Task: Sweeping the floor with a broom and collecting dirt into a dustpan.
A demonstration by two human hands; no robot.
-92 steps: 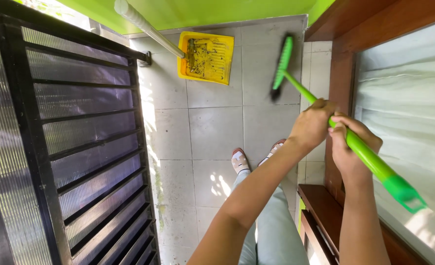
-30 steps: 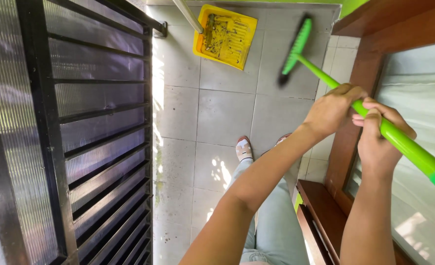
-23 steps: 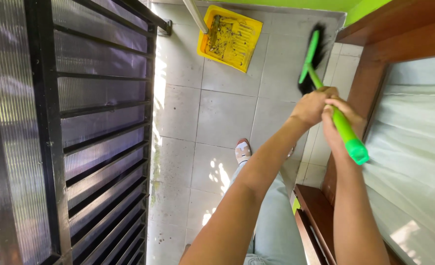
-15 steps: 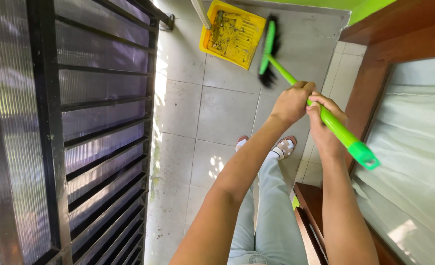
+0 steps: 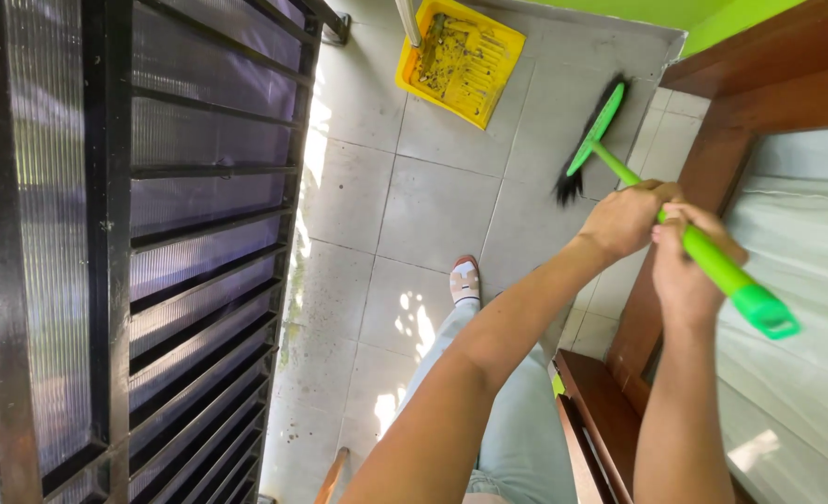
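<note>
Gate [image 5: 134, 243] along the left, dustpan [image 5: 461, 58] on the floor [image 5: 433, 205] far ahead, broom [image 5: 593, 140] head right of it, door frame [image 5: 713, 168] on the right, foot [image 5: 464, 280] between.

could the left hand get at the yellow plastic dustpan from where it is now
Probably not as things stand. The left hand grips the green broom handle, and the yellow plastic dustpan lies far across the grey tiled floor. Nothing blocks the way, but it looks beyond arm's length.

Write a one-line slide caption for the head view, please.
Both hands, left hand and right hand, grip a green broom near a yellow dustpan.
</note>
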